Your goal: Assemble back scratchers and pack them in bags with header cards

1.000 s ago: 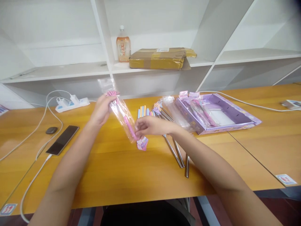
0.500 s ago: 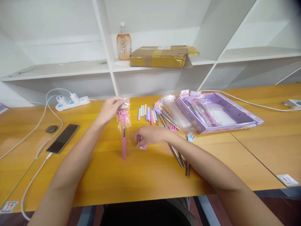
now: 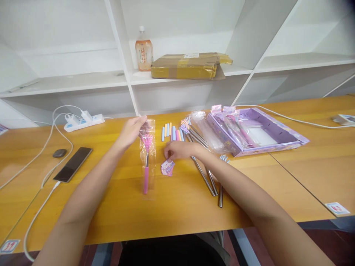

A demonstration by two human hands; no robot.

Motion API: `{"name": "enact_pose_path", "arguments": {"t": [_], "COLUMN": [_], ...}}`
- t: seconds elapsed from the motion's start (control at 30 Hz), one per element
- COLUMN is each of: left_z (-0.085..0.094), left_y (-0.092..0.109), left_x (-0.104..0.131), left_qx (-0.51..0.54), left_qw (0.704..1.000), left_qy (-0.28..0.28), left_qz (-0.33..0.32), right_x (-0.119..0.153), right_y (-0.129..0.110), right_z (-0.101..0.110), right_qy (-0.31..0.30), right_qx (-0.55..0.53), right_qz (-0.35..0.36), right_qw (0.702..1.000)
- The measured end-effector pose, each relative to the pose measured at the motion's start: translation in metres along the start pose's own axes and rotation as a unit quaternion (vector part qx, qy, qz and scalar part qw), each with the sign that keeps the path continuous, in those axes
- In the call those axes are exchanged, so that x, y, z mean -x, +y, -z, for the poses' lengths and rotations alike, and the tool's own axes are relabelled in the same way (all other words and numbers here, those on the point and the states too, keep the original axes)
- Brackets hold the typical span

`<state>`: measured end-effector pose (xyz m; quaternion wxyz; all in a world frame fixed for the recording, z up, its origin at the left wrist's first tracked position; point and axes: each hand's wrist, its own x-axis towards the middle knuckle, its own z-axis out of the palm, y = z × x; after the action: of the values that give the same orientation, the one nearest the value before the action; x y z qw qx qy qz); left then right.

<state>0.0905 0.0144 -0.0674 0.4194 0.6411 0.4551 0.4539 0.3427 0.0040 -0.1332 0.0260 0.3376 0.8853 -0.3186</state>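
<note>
Bag (image 3: 152, 173) around one pink scratcher (image 3: 145, 181)

Left of the cards (image 3: 167, 167) and nearer the viewer, a number sticker (image 3: 10, 246) on the table (image 3: 124, 218) bears red figures, the first a 3, the second too blurred to settle; well right of the cards, a second sticker (image 3: 337, 208) shows red marks that cannot be read. Beyond the cards, the bottle (image 3: 144, 51) carries large characters on orange and the carton (image 3: 184, 66) a white label (image 3: 191, 55), both illegible. The cards' own print is too small to read.
</note>
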Motion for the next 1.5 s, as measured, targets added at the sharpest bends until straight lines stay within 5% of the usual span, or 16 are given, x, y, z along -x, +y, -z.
{"name": "enact_pose_path", "arguments": {"t": [0.67,0.87,1.0,1.1,1.2,1.3,1.5], "left_z": [-0.012,-0.021,-0.029,-0.036,-0.041,-0.043,-0.041], "left_y": [-0.008,-0.012,-0.015,-0.013,-0.008,-0.004,-0.003], "left_x": [0.0,0.001,0.004,0.007,0.011,0.014,0.018], "left_qx": [0.025,0.016,0.002,0.021,0.056,0.093,0.075], "left_qw": [0.999,0.998,0.997,0.993,0.987,0.981,0.97], "left_qy": [-0.024,-0.046,-0.073,-0.114,-0.149,-0.166,-0.23], "left_qz": [0.023,0.031,0.033,0.029,0.023,0.027,-0.028], "right_x": [0.003,0.041,0.068,0.073,0.068,0.064,0.066], "right_y": [0.0,-0.009,-0.026,-0.041,-0.049,-0.051,-0.051], "right_z": [0.004,0.035,0.055,0.057,0.054,0.052,0.052], "right_qy": [-0.041,-0.122,0.049,0.229,0.395,0.448,0.461], "right_qx": [-0.105,-0.193,-0.218,-0.234,-0.135,-0.072,-0.049], "right_qz": [-0.035,0.062,0.104,0.089,0.082,0.087,0.098], "right_qw": [0.993,0.972,0.969,0.941,0.905,0.887,0.88]}}
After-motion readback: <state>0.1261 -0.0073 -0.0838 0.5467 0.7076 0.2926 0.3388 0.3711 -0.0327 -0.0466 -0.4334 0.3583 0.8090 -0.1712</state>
